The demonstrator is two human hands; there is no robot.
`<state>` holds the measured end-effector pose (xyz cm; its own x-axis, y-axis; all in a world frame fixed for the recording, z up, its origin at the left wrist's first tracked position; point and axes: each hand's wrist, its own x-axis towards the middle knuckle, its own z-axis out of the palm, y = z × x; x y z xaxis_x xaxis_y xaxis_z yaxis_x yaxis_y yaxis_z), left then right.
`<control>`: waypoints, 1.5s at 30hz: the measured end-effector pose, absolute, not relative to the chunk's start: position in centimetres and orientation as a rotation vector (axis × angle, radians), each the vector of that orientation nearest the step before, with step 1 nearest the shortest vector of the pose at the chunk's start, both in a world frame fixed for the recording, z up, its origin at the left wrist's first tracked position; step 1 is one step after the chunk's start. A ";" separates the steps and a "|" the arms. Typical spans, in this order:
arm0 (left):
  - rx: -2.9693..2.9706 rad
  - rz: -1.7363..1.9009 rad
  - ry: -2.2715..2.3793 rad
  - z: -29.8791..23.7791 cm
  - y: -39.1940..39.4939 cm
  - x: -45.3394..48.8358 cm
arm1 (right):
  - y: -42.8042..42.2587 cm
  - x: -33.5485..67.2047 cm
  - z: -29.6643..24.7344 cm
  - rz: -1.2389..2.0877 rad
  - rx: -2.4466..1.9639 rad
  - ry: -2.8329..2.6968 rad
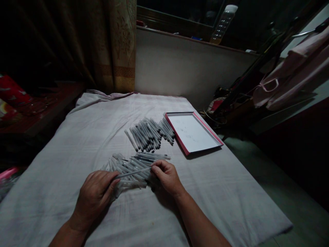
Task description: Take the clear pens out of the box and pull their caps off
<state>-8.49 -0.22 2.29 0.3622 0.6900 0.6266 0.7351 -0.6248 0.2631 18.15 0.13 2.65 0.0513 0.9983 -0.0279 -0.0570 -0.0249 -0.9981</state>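
Between my two hands a slim, pale, translucent pen [134, 172] is held at a slight tilt. My left hand [96, 193] pinches its left end between thumb and fingers. The other end sits in the pinch of my right hand [167, 175]. Right under the pen lies a loose pile of similar pens [128, 164], some in clear plastic wrapping. Farther back a second heap of pens with dark ends [146, 133] lies slanted in rough rows, close to a shallow red-edged box lid [195, 132] with a white inside.
A pale checked cloth [77, 144] covers the table. To the left stands a dark wooden surface [43, 109] with a red package [14, 91]. Behind are a curtain [123, 44] and a sill bearing a clear bottle [223, 24]. Pink cloth [303, 65] hangs at right.
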 end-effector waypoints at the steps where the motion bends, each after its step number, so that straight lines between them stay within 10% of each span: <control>1: -2.540 -1.117 -1.333 2.2 -0.2 -8.5 | 0.1 18.2 2.6 1.207 -1.204 -1.122; 45: -2.658 -1.137 -1.229 3.1 -0.3 -7.8 | 0.5 18.7 2.2 1.185 -1.195 -1.124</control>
<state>-7.77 -0.26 3.11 0.4319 0.6621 0.6125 0.6621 -0.6939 0.2832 18.73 0.49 2.16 0.0639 0.9980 0.0023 -0.0546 0.0058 -0.9985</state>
